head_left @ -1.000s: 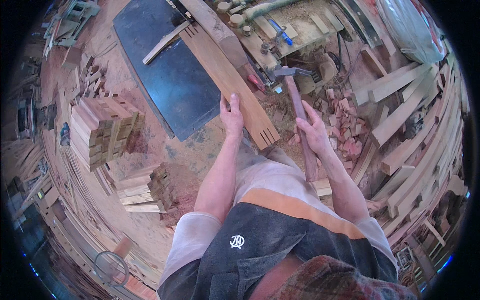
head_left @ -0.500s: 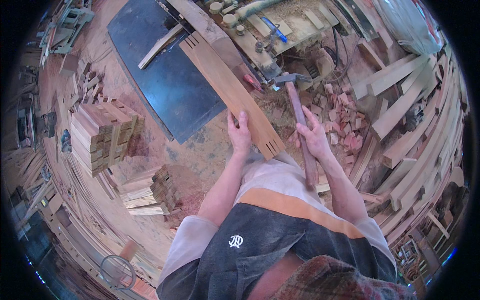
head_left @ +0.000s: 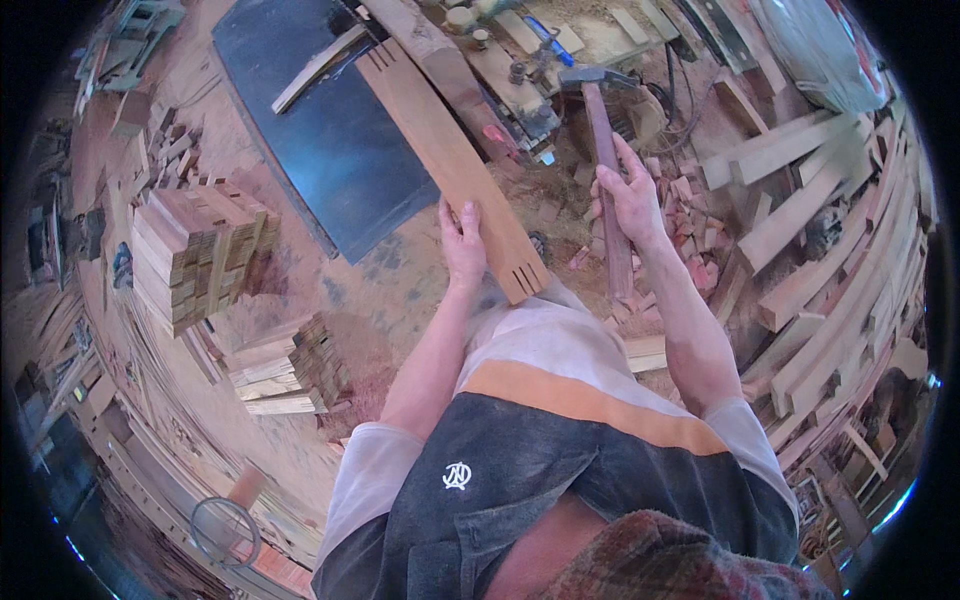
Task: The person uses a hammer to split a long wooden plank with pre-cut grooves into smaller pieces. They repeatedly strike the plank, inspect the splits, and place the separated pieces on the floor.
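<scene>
A long, flat wooden board (head_left: 445, 165) with narrow slots cut in both ends slants from the dark panel toward my waist. My left hand (head_left: 464, 245) grips its left edge near the lower end, thumb on top and the other fingers partly hidden beside it. In my right hand (head_left: 630, 195) is a claw hammer (head_left: 606, 130), held by its wooden handle with the metal head pointing up and away from me. The hammer is apart from the board, to its right.
A dark sheet panel (head_left: 330, 150) lies beyond the board, with a thin wood strip (head_left: 318, 68) on it. Stacked wood pieces (head_left: 200, 250) stand at left. Long planks (head_left: 800, 250) pile up at right, near small offcuts (head_left: 690, 240). A sawdust-covered machine bench (head_left: 515, 75) is ahead.
My right hand has raised the hammer, its head now farther up and slightly right. The board and my left hand have shifted slightly left and up in the view.
</scene>
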Demonstrator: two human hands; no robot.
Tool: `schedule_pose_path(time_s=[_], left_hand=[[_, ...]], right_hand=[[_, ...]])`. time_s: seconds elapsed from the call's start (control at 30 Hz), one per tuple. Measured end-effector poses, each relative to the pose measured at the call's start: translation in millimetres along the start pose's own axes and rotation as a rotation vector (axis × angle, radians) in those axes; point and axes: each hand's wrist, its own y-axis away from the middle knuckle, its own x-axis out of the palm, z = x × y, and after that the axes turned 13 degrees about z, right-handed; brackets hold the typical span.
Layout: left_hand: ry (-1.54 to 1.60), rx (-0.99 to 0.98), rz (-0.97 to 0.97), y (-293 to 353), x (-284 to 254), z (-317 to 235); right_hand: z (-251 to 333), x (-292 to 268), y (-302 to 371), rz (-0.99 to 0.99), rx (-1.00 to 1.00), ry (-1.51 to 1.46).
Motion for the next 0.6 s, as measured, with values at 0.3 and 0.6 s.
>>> schedule_pose_path(time_s=[0.3,0.6], left_hand=[[-0.074,-0.015,-0.057,5,10,-8],[-0.034,0.02,-0.129,-32,11,-11]], right_hand=[[-12,16,10,0.099,0.014,-0.038],[-25,16,23,0.104,0.072,-0.012]])
